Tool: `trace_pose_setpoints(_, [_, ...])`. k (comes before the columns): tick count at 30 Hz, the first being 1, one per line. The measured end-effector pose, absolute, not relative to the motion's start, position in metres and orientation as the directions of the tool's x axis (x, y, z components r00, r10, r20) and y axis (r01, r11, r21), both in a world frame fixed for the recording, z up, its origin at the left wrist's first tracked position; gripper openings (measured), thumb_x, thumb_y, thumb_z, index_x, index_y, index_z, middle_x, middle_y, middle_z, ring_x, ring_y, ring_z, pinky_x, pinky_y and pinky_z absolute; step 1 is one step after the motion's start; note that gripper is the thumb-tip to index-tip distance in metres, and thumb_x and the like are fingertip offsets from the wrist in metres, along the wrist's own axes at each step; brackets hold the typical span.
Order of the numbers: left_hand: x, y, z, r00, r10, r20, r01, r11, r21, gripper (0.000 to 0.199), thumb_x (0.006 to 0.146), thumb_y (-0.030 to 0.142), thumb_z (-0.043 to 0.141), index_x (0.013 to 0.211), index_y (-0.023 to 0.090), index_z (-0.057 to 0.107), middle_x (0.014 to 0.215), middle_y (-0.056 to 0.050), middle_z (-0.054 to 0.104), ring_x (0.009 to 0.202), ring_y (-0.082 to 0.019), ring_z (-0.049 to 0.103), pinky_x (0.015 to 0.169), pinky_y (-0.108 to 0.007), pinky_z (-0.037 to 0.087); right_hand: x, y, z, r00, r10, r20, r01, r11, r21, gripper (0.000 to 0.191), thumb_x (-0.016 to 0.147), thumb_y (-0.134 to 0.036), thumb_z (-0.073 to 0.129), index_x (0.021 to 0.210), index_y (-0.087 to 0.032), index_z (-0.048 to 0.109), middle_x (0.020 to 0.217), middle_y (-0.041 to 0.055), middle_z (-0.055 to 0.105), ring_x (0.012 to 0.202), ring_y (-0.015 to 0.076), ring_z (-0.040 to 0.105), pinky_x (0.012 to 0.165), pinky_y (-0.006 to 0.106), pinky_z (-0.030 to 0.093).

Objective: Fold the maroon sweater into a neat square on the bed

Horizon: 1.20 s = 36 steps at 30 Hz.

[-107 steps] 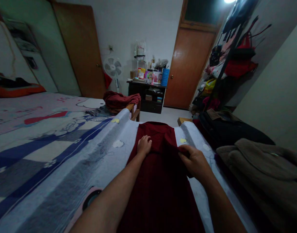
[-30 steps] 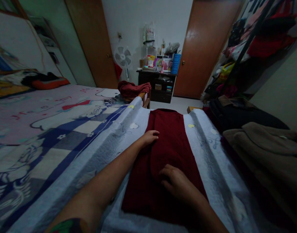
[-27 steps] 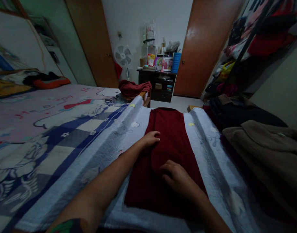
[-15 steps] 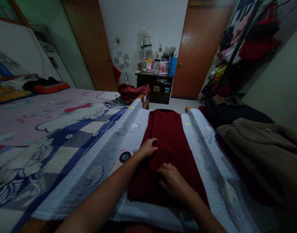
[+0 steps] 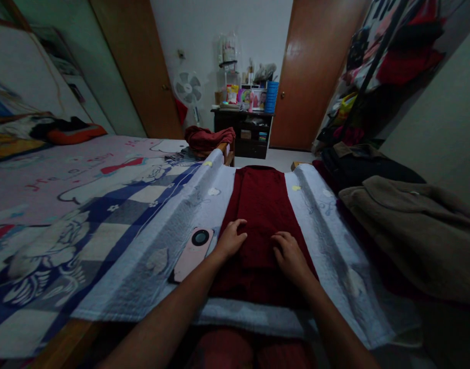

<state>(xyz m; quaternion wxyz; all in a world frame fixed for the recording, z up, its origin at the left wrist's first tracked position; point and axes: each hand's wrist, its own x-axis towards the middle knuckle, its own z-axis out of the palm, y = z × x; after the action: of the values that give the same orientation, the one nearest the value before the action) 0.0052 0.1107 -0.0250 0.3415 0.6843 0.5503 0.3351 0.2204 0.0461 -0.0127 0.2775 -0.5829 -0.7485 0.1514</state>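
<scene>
Pink phone beside dark-red garment

Brown doors flank a dark cabinet.

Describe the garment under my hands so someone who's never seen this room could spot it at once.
Find the light blue sheet with grey stripes, just right of the patterned bedding. Down its middle runs a dark red garment, laid out long, with the left hand and right hand over it. Unlike the bunched-up, lighter red cloth farther off to the left, it lies flat.
</scene>
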Motion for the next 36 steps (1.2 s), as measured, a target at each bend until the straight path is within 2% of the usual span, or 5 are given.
trace_pose_setpoints(17, [-0.003, 0.077, -0.025, 0.162, 0.987, 0.012, 0.402, -0.078, 0.913, 0.046, 0.072, 0.009, 0.053, 0.116, 0.021, 0.059, 0.119, -0.004, 0.064, 0.110, -0.018, 0.059, 0.099, -0.030, 0.044, 0.230, 0.041, -0.039, -0.100, 0.954, 0.283, 0.758, 0.258, -0.599, 0.028, 0.087, -0.024, 0.050, 0.112, -0.018, 0.061, 0.124, 0.0115, 0.053, 0.118, 0.0234, 0.048, 0.103, 0.042, 0.038])
trace_pose_setpoints(21, [-0.008, 0.070, -0.019, 0.221, 0.975, -0.022, 0.613, -0.121, 0.781, 0.047, 0.072, 0.011, 0.055, 0.117, 0.019, 0.059, 0.118, -0.009, 0.062, 0.110, -0.022, 0.058, 0.099, -0.033, 0.043, 0.230, 0.041, -0.035, -0.133, 0.962, 0.239, 0.774, 0.251, -0.582, 0.027, 0.085, -0.021, 0.053, 0.109, -0.017, 0.062, 0.122, 0.0111, 0.055, 0.115, 0.0229, 0.049, 0.102, 0.039, 0.038])
trace_pose_setpoints(27, [0.003, 0.061, -0.003, 0.253, 0.949, 0.191, 0.854, -0.311, 0.417, 0.054, 0.069, 0.012, 0.063, 0.120, 0.028, 0.060, 0.149, -0.008, 0.034, 0.133, -0.033, 0.035, 0.110, -0.046, 0.027, 0.238, 0.059, -0.020, -0.160, 0.970, 0.181, 0.748, 0.239, -0.619, 0.023, 0.084, -0.017, 0.050, 0.102, -0.016, 0.064, 0.107, 0.0086, 0.062, 0.102, 0.0191, 0.056, 0.095, 0.033, 0.042])
trace_pose_setpoints(31, [0.013, 0.064, 0.001, 0.483, 0.861, 0.157, 0.756, -0.501, 0.421, 0.036, 0.081, 0.017, 0.054, 0.114, 0.027, 0.063, 0.137, -0.007, 0.049, 0.128, -0.026, 0.042, 0.109, -0.040, 0.030, 0.244, 0.090, -0.011, -0.098, 0.979, 0.176, 0.749, 0.190, -0.635, 0.028, 0.084, -0.015, 0.046, 0.105, -0.015, 0.064, 0.106, 0.0089, 0.065, 0.102, 0.0189, 0.059, 0.094, 0.031, 0.041])
trace_pose_setpoints(36, [0.023, 0.074, 0.010, 0.591, 0.806, -0.017, 0.740, -0.534, 0.410, 0.022, 0.086, 0.025, 0.052, 0.104, 0.024, 0.063, 0.106, -0.007, 0.063, 0.098, -0.022, 0.059, 0.088, -0.032, 0.046, 0.246, 0.147, -0.005, 0.051, 0.997, 0.051, 0.720, -0.001, -0.694, 0.032, 0.083, -0.014, 0.046, 0.111, -0.016, 0.062, 0.110, 0.0079, 0.066, 0.103, 0.0181, 0.060, 0.093, 0.028, 0.041])
